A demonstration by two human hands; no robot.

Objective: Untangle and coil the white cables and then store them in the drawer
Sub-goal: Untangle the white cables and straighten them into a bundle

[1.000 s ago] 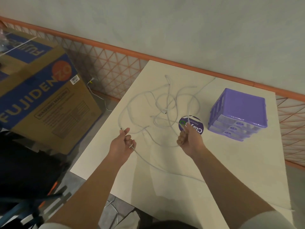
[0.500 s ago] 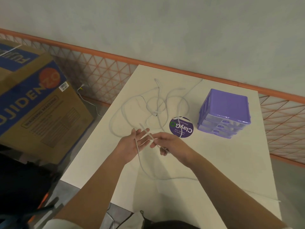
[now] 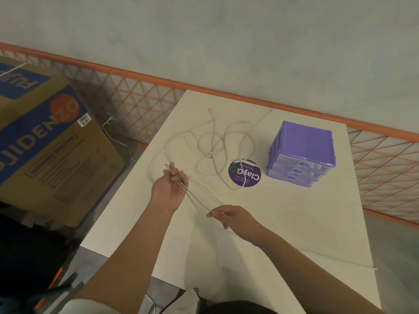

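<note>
Left hand (image 3: 169,191) and right hand (image 3: 231,217) stretching a doubled white cable (image 3: 197,200), apparently pinched, above the bench (image 3: 283,223).

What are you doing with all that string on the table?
It's white cable, not string. The left hand holds a few strands of one cable, and the right hand pinches the loop stretched between the two, making a coil. The rest lies tangled on the white table, partly over a round purple sticker. The purple drawer unit beside it is shut.
</note>
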